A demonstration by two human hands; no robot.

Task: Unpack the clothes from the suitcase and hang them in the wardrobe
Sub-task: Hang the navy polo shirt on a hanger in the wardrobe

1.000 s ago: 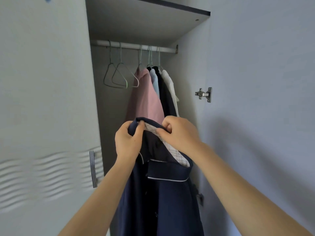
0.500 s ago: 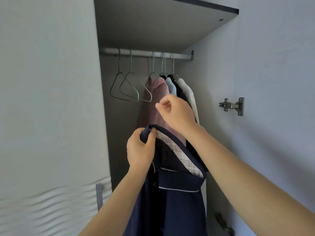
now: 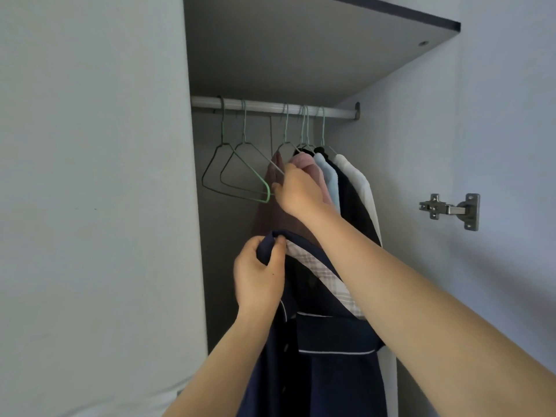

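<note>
Your left hand (image 3: 258, 278) grips the collar of the navy shirt (image 3: 331, 356), just under your right hand (image 3: 301, 194), which pinches the right corner of the empty hanger (image 3: 268, 194) on the rail (image 3: 270, 105). The hanger extends to the left from that hand, above the collar.

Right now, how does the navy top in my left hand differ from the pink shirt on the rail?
The navy top has no hanger yet: your left hand pinches its collar. The pink shirt hangs from a hanger on the rail. The navy top has white piping and a checked lining; the pink shirt looks plain. Both hang straight down.
</note>
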